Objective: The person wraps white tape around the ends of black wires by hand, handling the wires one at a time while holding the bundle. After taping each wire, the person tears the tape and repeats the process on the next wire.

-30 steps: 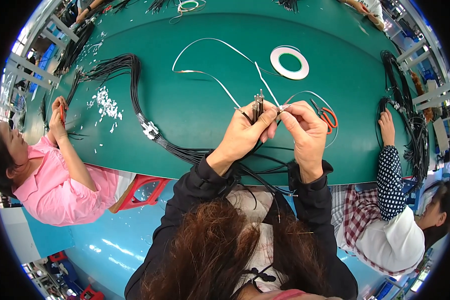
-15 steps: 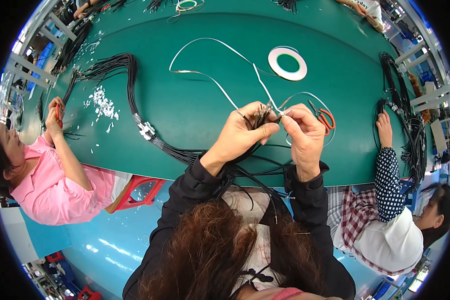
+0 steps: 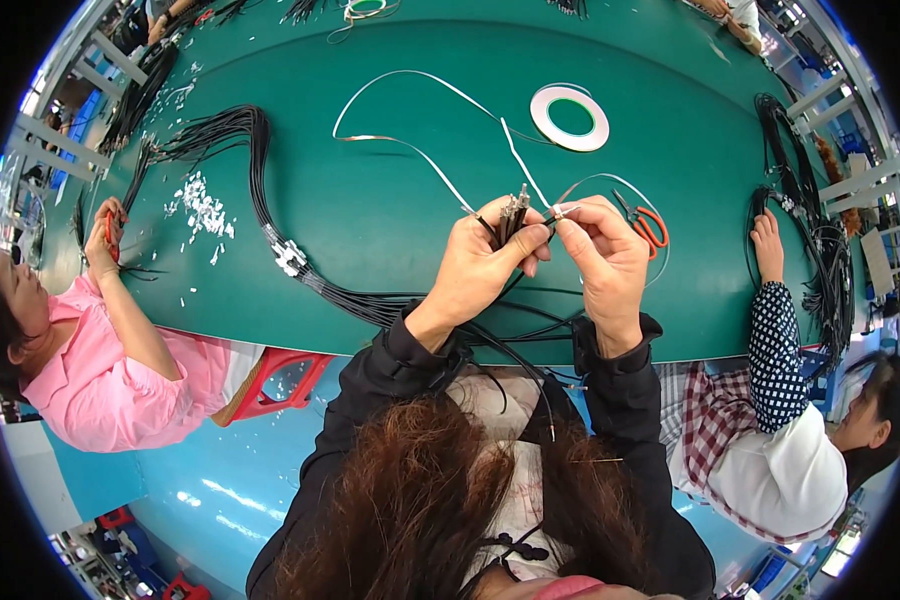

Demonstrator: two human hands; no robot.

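Observation:
My left hand (image 3: pixel 478 265) is closed around a bunch of black cables (image 3: pixel 360 302), whose stripped, silvery ends stick up past the thumb. Close beside it, my right hand (image 3: pixel 608 262) pinches one black cable near its tip, where a narrow white tape strip (image 3: pixel 522 160) meets it. The strip's free end points up and away over the table. How far the tape goes round the cable is hidden by my fingertips. A thin length of tape loops from near my left hand out toward the white tape roll (image 3: pixel 542 118). Orange-handled cutters (image 3: pixel 654 232) lie just beyond my right hand.
The cables run left across the green table (image 3: pixel 420 210), gathered by white pieces (image 3: pixel 289 258). White scraps (image 3: pixel 205 208) lie farther left. A person in pink (image 3: pixel 110 370) sits at left, another in a checked apron (image 3: pixel 715 420) at right, by more black cables (image 3: pixel 820 270).
The cable ends in my left hand now stand up more clearly. A single cable shows between my two hands, and my right fingers have shifted slightly on it.

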